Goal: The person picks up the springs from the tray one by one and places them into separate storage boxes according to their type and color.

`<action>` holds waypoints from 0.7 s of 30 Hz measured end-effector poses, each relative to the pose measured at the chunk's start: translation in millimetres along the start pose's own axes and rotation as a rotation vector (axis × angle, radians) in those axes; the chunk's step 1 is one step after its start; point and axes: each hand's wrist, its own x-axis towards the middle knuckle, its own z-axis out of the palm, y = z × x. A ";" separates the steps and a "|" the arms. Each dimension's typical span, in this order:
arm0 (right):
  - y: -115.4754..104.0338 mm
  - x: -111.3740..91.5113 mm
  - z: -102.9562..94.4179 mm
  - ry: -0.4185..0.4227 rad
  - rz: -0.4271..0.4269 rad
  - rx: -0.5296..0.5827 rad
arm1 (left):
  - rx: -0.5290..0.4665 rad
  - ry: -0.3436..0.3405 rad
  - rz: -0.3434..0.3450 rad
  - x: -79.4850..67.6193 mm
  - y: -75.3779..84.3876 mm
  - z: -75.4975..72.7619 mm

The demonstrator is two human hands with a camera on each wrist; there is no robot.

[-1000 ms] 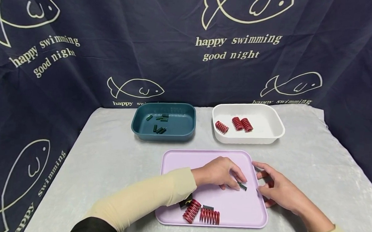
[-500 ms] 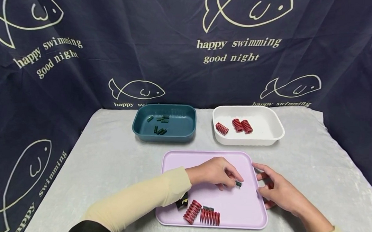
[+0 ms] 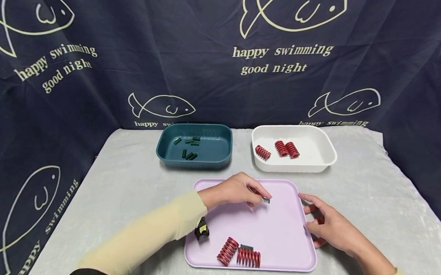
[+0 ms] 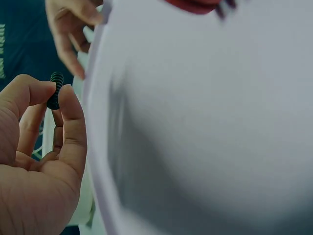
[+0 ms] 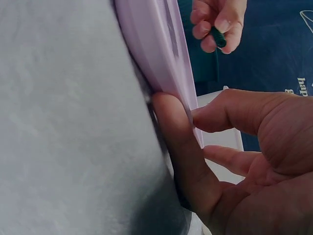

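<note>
My left hand [image 3: 242, 189] pinches a small dark green coil spring [image 3: 266, 200] between thumb and fingertips, above the lilac tray [image 3: 275, 234]. In the left wrist view the spring [image 4: 55, 90] shows plainly between the thumb and a finger. My right hand [image 3: 331, 224] rests its spread fingertips against the tray's right edge. In the right wrist view, the thumb [image 5: 171, 117] touches the outer wall and a finger the rim. Near the tray's front lie two large red springs, one slanted [image 3: 228, 251] and one sideways [image 3: 249, 257], with a small dark green spring [image 3: 247, 247] behind.
Behind the tray, a teal bin [image 3: 193, 164] holds several small dark green springs, and a white bin [image 3: 294, 168] to its right holds three red springs. Both stand on a grey cloth [image 3: 140, 191]. A navy printed curtain [image 3: 208, 71] hangs behind.
Having picked the small green spring off the tray's right part, my left hand has moved left and back with it. My right hand stays at the tray's edge.
</note>
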 end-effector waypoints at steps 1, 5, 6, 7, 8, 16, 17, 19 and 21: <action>0.1 -0.1 -0.1 -0.001 -0.002 0.001 | -0.003 0.004 0.003 -0.9 0.8 -4.1; 0.3 -0.3 -0.4 -0.008 -0.014 0.010 | -0.007 0.038 0.002 -6.1 4.4 -21.9; 0.2 -0.2 -0.3 -0.010 -0.018 0.012 | -0.006 0.047 -0.002 -7.7 5.4 -27.0; 0.2 -0.3 -0.4 -0.011 -0.022 0.013 | -0.007 0.056 -0.005 -9.4 6.6 -32.4; 0.2 -0.4 -0.5 -0.014 -0.028 0.015 | -0.005 0.066 -0.010 -11.1 7.7 -38.1; -0.7 -0.2 -0.5 -0.013 -0.034 0.012 | -0.033 0.168 -0.052 -26.2 17.4 -89.9; -0.9 -0.2 -0.3 -0.010 -0.029 0.011 | -0.044 0.179 -0.050 -27.8 18.2 -96.3; -1.2 -0.3 -0.4 -0.006 -0.019 0.007 | -0.055 0.201 -0.047 -30.6 20.1 -108.6; -1.5 -0.5 -0.5 -0.002 -0.014 0.004 | -0.050 0.226 -0.053 -33.0 21.5 -119.7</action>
